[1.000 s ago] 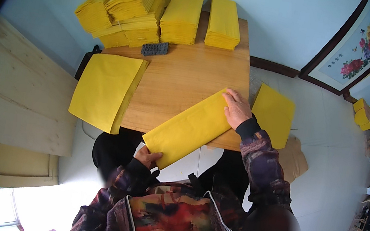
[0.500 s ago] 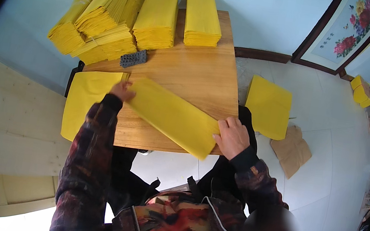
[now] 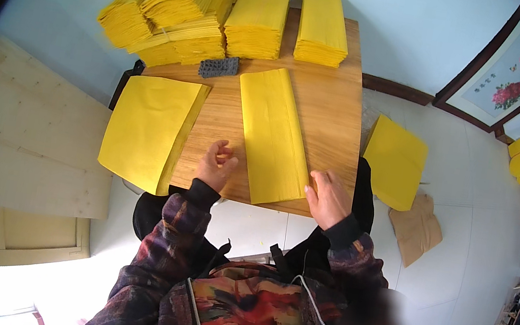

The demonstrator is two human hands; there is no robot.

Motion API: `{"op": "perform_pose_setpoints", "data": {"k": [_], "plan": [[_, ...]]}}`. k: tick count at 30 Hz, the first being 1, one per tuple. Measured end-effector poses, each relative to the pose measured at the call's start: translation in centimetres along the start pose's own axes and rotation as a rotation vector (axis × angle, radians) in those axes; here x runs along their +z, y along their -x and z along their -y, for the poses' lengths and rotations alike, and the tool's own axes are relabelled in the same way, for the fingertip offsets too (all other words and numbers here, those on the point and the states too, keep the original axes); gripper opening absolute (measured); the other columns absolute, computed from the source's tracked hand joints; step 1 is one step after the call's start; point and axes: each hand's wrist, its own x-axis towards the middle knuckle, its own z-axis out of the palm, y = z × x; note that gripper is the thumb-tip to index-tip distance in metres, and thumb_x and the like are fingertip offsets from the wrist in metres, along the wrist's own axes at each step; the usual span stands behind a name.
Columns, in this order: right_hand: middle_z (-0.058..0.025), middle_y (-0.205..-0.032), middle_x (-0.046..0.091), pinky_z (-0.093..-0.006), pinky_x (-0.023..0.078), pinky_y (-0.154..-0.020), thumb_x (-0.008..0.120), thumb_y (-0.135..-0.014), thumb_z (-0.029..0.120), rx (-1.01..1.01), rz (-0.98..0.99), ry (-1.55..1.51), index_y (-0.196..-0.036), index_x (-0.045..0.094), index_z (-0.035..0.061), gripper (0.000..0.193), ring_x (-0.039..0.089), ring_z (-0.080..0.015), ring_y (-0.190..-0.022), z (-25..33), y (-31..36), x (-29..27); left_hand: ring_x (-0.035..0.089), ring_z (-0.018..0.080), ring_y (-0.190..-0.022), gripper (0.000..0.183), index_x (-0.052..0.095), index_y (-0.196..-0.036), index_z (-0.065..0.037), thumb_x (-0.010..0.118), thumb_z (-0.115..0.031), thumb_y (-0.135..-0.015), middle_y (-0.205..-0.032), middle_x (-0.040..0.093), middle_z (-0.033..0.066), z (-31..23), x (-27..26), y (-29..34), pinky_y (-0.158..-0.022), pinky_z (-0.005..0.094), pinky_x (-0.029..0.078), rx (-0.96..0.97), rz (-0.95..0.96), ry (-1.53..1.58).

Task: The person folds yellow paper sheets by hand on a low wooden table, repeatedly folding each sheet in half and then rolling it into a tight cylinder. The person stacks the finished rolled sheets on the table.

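Note:
A folded yellow paper piece (image 3: 272,139) lies lengthwise on the wooden table in front of me, its near end at the table's front edge. Left of it, my left hand (image 3: 215,166) hovers with loosely bent fingers apart and nothing in them. My right hand (image 3: 330,199) is at the paper's near right edge, thumb and fingers apart; the thumb tip looks close to or touching that edge. Further left lies a pile of wide yellow paper sheets (image 3: 150,131), reaching over the table's left edge.
Folded yellow bundles (image 3: 257,9) line the table's (image 3: 323,104) back, some tied and heaped at the left. A dark grey textured block (image 3: 218,67) sits before them. Right of the table are a yellow stack (image 3: 395,162) and crumpled brown paper (image 3: 415,229). A pale wooden board (image 3: 42,121) stands left.
The folded yellow paper has turned from slanting crosswise to lengthwise. My left hand has let go of it and come nearer to me; my right hand stays by its edge. The view has shifted.

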Motion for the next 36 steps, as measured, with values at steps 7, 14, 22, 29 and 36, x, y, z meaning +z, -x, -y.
{"op": "perform_pose_setpoints", "data": {"k": [7, 14, 22, 29, 36], "plan": [[-0.0171, -0.097, 0.058, -0.0448, 0.048, -0.071, 0.064, -0.082, 0.018, 0.131, 0.123, 0.075, -0.099, 0.056, 0.0024, 0.025, 0.059, -0.0366, -0.085, 1.3, -0.7, 2.2, 0.059, 0.0185, -0.072, 0.042, 0.055, -0.116, -0.002, 0.067, -0.013, -0.078, -0.097, 0.058, 0.0113, -2.3, 2.5, 0.8, -0.066, 0.0314, 0.051, 0.089, -0.003, -0.250], [-0.0177, -0.095, 0.055, -0.0466, 0.049, -0.070, 0.064, -0.082, 0.018, 0.138, 0.119, 0.048, -0.096, 0.052, 0.0013, 0.025, 0.059, -0.0366, -0.089, 1.9, -0.6, 1.9, 0.058, 0.0297, -0.077, 0.038, 0.057, -0.115, -0.004, 0.065, -0.012, -0.079, -0.099, 0.054, 0.0142, -3.3, 2.8, 1.3, -0.070, 0.0376, 0.049, 0.197, -0.019, -0.429], [-0.0179, -0.101, 0.055, -0.0449, 0.047, -0.079, 0.062, -0.082, 0.013, 0.080, 0.067, 0.035, -0.100, 0.053, 0.0006, 0.024, 0.055, -0.0363, -0.098, 0.8, -2.2, 2.4, 0.048, 0.0324, -0.118, 0.053, 0.047, -0.130, -0.003, 0.063, -0.014, -0.081, -0.132, 0.047, 0.0143, -1.9, 2.9, 0.5, -0.096, 0.0398, 0.042, 0.395, -0.160, -0.615], [-0.0070, -0.132, 0.050, -0.0423, 0.035, -0.102, 0.053, -0.088, 0.012, -0.048, 0.004, 0.265, -0.122, 0.055, 0.0064, 0.034, 0.043, -0.0305, -0.124, -1.2, -6.9, 4.9, 0.022, 0.0297, -0.140, 0.063, 0.031, -0.143, -0.008, 0.054, -0.031, -0.089, -0.152, 0.026, 0.0082, -1.7, 4.9, -1.4, -0.112, 0.0466, 0.020, 0.327, -0.038, -0.787], [-0.0070, -0.135, 0.048, -0.0428, 0.029, -0.107, 0.048, -0.090, 0.011, -0.103, 0.007, 0.305, -0.127, 0.054, 0.0080, 0.037, 0.037, -0.0295, -0.130, -1.3, -6.6, 5.8, 0.022, 0.0321, -0.140, 0.058, 0.036, -0.142, -0.012, 0.052, -0.032, -0.091, -0.151, 0.027, 0.0091, -2.1, 5.4, -0.9, -0.112, 0.0463, 0.019, 0.378, -0.027, -0.899]]}}
